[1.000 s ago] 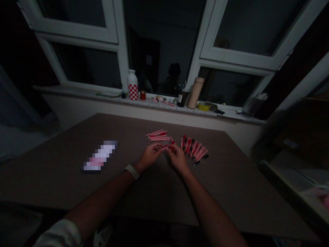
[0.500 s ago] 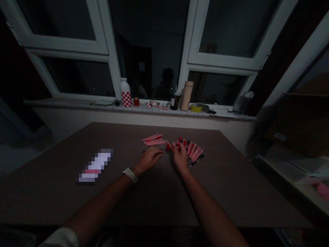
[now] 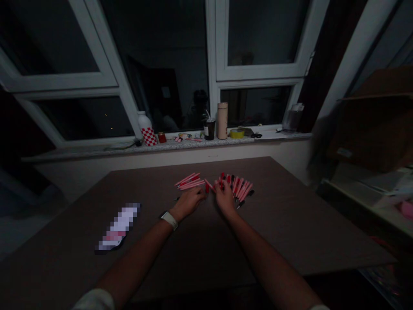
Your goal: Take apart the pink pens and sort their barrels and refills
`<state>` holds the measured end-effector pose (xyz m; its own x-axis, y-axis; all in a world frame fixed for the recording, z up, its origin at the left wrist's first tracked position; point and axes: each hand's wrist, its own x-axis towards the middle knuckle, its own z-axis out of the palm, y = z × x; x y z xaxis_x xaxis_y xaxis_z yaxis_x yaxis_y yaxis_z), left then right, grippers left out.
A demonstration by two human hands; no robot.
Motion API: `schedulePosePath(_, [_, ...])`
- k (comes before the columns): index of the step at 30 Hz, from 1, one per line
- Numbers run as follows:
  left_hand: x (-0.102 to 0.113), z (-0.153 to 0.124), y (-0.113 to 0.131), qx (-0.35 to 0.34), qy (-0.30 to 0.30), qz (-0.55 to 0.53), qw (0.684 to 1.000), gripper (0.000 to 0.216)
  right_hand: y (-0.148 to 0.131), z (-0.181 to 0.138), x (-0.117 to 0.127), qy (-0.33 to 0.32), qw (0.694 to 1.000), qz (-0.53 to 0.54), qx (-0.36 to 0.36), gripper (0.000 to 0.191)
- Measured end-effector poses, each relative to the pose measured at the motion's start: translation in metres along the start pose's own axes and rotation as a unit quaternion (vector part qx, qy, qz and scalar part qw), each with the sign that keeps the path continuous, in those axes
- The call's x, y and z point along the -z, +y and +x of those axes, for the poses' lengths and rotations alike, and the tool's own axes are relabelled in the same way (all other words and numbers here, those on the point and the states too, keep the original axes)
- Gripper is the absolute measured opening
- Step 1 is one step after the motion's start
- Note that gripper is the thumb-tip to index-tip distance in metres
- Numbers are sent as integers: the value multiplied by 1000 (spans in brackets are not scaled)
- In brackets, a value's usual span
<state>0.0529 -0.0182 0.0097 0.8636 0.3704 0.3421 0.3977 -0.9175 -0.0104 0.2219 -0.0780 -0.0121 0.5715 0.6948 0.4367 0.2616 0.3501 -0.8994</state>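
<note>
- Left hand [image 3: 190,200]: palm down just in front of the near edge of the left group of pens [image 3: 186,179], fingers bent and curled inward; whether anything is pinched beneath them cannot be told in the dim light.
- Right hand [image 3: 225,197]: beside the right fan of pens [image 3: 241,186], thumb and fingers drawn together about small pink and red parts; whether these are gripped or only touched cannot be told.
- Between the hands: a red piece [image 3: 207,188] and a slim pink pen [image 3: 210,185], near the right fingertips.
- Pens: two clusters on the brown surface [image 3: 193,258], the left lying roughly side by side, the right spread in a fan with red and black ends. A small black piece [image 3: 240,204] lies at the fan's near edge.
- Handling (judged): each pen is probably light, stiff and smooth, inclined to roll or slip; small end parts could be dropped easily. A thumb-and-finger hold around the middle of the barrel should serve best, and crowded neighbours may shift when one is lifted.
- Surroundings: a phone-like object [image 3: 121,224], its face obscured, lies well apart beyond the left forearm; a pale-banded watch [image 3: 169,219] encircles the left wrist.
</note>
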Motion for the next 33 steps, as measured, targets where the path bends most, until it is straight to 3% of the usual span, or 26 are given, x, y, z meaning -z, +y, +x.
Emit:
schedulePosePath(15, [4,-24,-3,73,-6,58,996,17,-14,-8,1,-1,1000,3,-2,32])
schedulePosePath(21, [10,-45,-3,155,82,-96,980,18,-29,-17,1,-53,997,25,53,30])
schedulePosePath(28, [11,-53,0,251,188,-327,892,23,-27,-27,-4,-174,974,-54,135,27])
schedulePosePath(30, [11,-52,2,257,201,-339,882,25,-27,-28,-4,-196,967,-66,152,26])
schedulePosePath(33, [13,-52,4,245,206,-298,899,24,-27,-29,-3,-211,961,-76,162,24])
